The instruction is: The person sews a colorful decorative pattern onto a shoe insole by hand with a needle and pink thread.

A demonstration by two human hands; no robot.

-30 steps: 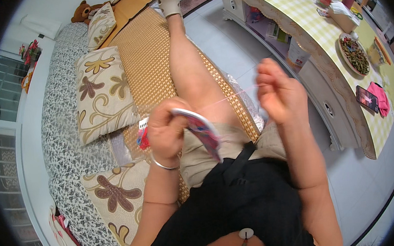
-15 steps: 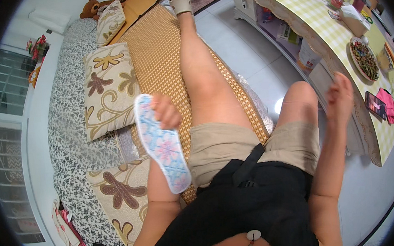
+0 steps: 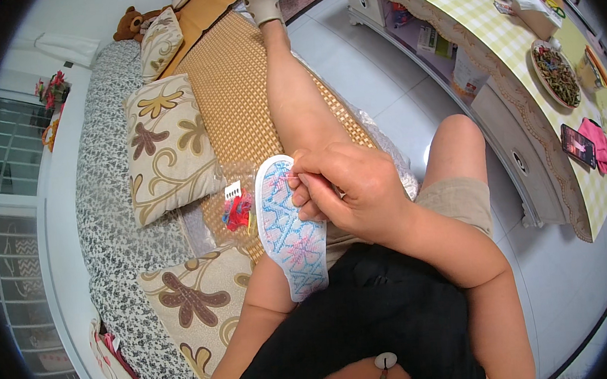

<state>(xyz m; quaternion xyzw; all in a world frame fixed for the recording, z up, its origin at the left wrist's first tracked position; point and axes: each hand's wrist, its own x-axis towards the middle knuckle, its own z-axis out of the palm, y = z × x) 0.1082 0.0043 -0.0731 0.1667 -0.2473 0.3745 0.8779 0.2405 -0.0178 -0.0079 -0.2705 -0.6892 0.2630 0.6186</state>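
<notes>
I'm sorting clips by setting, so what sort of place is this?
Probably a home living room: a woven tan seat mat, a square cream cushion with brown and gold flowers and a brown plush teddy bear suggest it.

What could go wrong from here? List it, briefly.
1. The right hand is right at the patterned insole; if it holds something sharp, which I cannot make out, a prick is possible.
2. The red-and-blue bundle lies to the insole's left and could be brushed away.
3. The phone lies near the table's edge and might be knocked off.
</notes>
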